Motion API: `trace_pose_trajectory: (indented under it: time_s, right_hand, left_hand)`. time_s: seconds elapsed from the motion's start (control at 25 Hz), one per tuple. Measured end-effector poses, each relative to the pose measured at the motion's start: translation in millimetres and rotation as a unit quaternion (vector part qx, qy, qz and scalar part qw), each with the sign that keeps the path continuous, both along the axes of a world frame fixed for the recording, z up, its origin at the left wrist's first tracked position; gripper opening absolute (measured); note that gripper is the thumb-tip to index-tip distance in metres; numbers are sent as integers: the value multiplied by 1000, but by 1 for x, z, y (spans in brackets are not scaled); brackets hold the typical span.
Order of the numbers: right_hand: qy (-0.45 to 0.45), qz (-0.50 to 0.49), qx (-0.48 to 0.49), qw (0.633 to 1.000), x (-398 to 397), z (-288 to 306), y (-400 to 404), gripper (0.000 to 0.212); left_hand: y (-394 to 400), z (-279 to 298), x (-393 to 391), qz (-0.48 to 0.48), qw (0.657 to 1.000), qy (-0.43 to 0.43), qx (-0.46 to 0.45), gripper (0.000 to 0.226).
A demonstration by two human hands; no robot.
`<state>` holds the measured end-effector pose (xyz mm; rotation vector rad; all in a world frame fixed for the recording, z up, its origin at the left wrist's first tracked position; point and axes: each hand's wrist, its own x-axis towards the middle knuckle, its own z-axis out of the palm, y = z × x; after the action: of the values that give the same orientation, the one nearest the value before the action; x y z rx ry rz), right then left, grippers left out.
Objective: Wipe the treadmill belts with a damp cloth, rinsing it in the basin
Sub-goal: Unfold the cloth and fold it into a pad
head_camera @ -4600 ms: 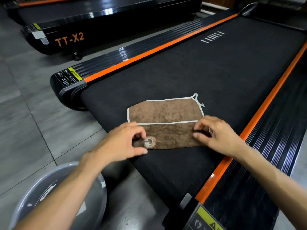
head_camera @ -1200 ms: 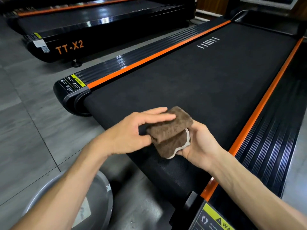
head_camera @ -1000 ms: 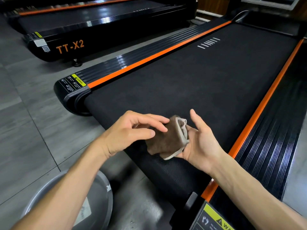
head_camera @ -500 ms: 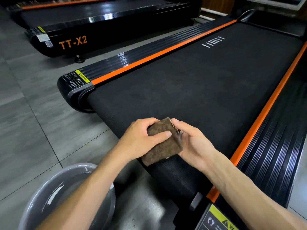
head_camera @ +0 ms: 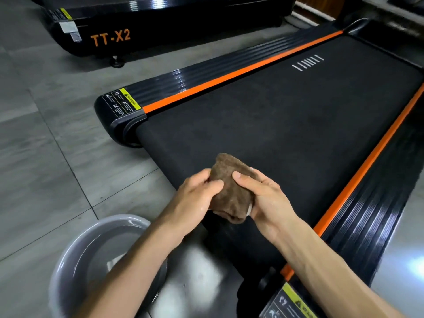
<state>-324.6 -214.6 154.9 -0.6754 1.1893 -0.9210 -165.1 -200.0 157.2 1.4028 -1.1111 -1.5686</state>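
Observation:
A brown cloth (head_camera: 229, 187), folded into a thick wad, is held between both hands just above the near end of the black treadmill belt (head_camera: 286, 125). My left hand (head_camera: 197, 193) grips its left side with the thumb on top. My right hand (head_camera: 263, 198) grips its right side, thumb pressed on the upper face. A white hem shows at the cloth's lower right. The grey basin (head_camera: 75, 246) stands on the floor at the lower left, partly behind my left forearm.
Orange strips and ribbed black side rails (head_camera: 367, 214) run along both sides of the belt. A second treadmill marked TT-X2 (head_camera: 110, 37) stands at the back left. Grey floor tiles (head_camera: 46, 157) lie between them. A yellow warning label (head_camera: 296, 304) is at the near right corner.
The cloth lay spread flat on the belt; both hands folded it into a small wad and lifted it. It now sits held between the two hands, a little farther over the belt.

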Motion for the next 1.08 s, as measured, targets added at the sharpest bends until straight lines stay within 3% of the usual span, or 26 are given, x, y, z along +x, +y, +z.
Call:
trace_pose_trajectory:
  time_s: [0.08,0.24,0.28,0.4,0.48,0.68,0.84,1.08]
  right_hand:
    - [26,-7,22,999,6,34,7,35]
    - [-15,-52,65,996,9,104,20,43]
    - [-52,-54,88,993,8,125,25,46]
    - [-149,-48,156,975,6,183,50,50]
    - [-175,-48,185,966,6,217,71,43]
    - [-136,-46,219,965,10,284,113,36]
    - [-102,-76,194,973,0,300,136,42]
    - [-18,-99,181,978,-76,265,126,48]
  left_hand:
    - [16,25,-1,16,1000,-24,-10,25]
    - [31,91,-14,111,993,35,6,16]
    - [35,111,-20,118,993,4,-8,21]
    - [56,172,-41,117,970,-194,-92,33]
    - [74,210,-47,122,967,-210,-82,30]
    - [115,270,-39,106,972,-206,-42,40]
    - [134,292,-32,71,983,-168,-5,35]
    - [129,261,-68,77,983,-166,32,36]
